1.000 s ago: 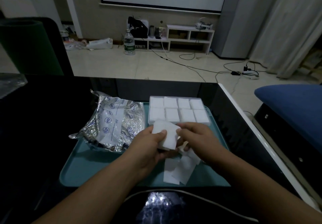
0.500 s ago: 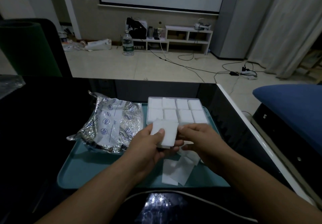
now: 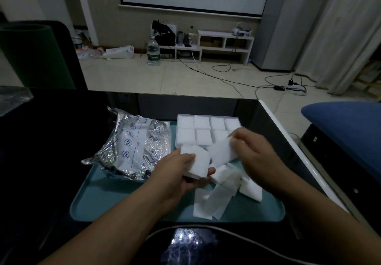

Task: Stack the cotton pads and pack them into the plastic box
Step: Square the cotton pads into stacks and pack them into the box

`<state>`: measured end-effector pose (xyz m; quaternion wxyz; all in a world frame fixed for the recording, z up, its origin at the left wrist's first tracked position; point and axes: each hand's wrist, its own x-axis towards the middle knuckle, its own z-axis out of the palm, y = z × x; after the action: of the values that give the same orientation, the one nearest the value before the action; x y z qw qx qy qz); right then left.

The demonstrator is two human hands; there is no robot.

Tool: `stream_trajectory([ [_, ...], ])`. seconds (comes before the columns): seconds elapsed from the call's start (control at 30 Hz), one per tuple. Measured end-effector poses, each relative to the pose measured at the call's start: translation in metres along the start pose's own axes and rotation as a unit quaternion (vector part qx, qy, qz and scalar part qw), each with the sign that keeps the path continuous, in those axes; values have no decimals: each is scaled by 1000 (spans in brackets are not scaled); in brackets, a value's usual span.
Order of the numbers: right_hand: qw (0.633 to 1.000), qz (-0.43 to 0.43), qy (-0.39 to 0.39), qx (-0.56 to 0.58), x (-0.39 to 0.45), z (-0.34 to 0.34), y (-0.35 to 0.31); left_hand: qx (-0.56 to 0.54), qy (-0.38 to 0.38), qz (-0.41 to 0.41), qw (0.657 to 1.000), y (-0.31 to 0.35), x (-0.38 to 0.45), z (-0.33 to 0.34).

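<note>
Over a teal tray (image 3: 107, 202) on a dark surface (image 3: 51, 130), a person's left hand (image 3: 175, 174) holds a squared stack of cotton pads (image 3: 196, 162), thumb curled over its top and fingers under it, while the right hand (image 3: 255, 157) pinches a second clump of pads (image 3: 221, 151) by its right edge and carries it just beside the stack, at its 2 o'clock. The coming move appears to turn on that small gap: the right-hand clump lies tilted, its long axis running from 8 to 2 o'clock, and would need squaring before it meets the stack. The clear plastic box (image 3: 208, 129) sits on the tray at 12 o'clock from both hands, just beyond the fingertips, its long axis running 9 to 3; eight compartments show white pads, though the nearest right one is partly hidden by the right hand, which is the nearer to it. Loose pads (image 3: 212, 200) lie overlapped on the tray at 6 o'clock from the hands. A crumpled foil pouch (image 3: 134, 149) rests at 9 o'clock, printed with blue round emblems and a white label strip; its lettering is too small to read. On the floor beyond stands a water bottle (image 3: 153, 51) with a green label, brand illegible.
</note>
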<state>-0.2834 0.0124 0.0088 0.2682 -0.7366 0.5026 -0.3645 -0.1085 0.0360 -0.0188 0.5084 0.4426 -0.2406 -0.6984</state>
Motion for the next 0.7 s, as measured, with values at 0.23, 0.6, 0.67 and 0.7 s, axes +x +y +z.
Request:
stream_trajectory([
  [0.23,955,-116,-52,-268,-3,23,5,-38,-50,-66,996,-3,-1,7],
  [0.6,964,-76,-144,-208,-19,29,-6,-33,1,-72,997,-2,3,3],
  [0.67,973,-69,-128,-179,-18,29,-5,-27,-5,-67,997,-2,1,5],
  [0.7,977,-65,-125,-162,-18,28,-5,-25,-11,-64,998,-1,0,4],
])
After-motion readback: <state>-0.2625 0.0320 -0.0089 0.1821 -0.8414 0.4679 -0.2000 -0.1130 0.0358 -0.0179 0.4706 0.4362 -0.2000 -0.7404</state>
